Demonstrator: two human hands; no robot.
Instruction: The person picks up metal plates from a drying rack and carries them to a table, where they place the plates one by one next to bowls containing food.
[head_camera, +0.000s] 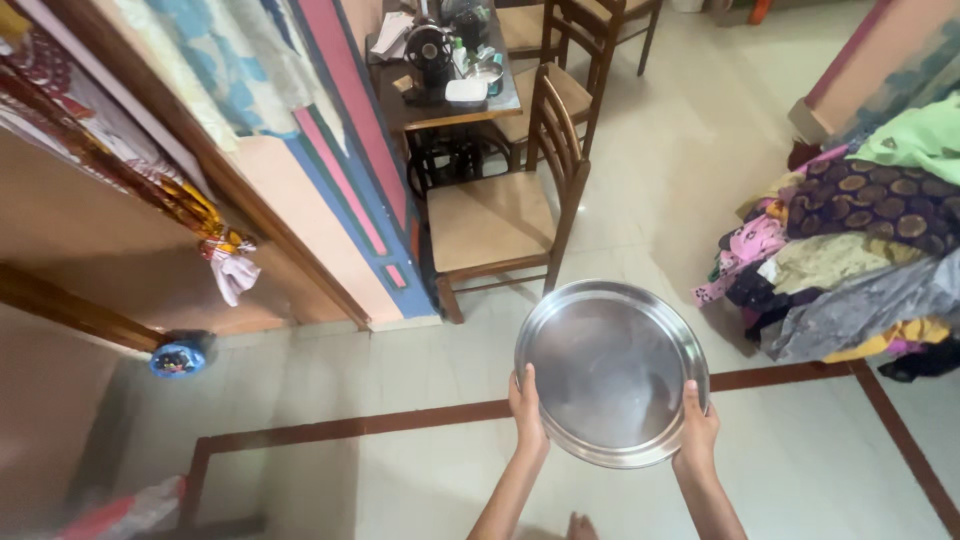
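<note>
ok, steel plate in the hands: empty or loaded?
Empty. The round steel plate, held at its rim by the left hand and right hand, shows only bare shiny metal.

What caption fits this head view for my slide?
Both hands, left hand and right hand, hold a round steel plate by its rim above a tiled floor, near a wooden chair.

Pale tiled floor (640, 190) with a dark red inlaid border line. Standing on it: a wooden chair (505, 205) at centre, a dark table (440, 110) beyond it. Heap of mixed clothes (850, 260) at right. Small blue object (178, 358) at left.
</note>
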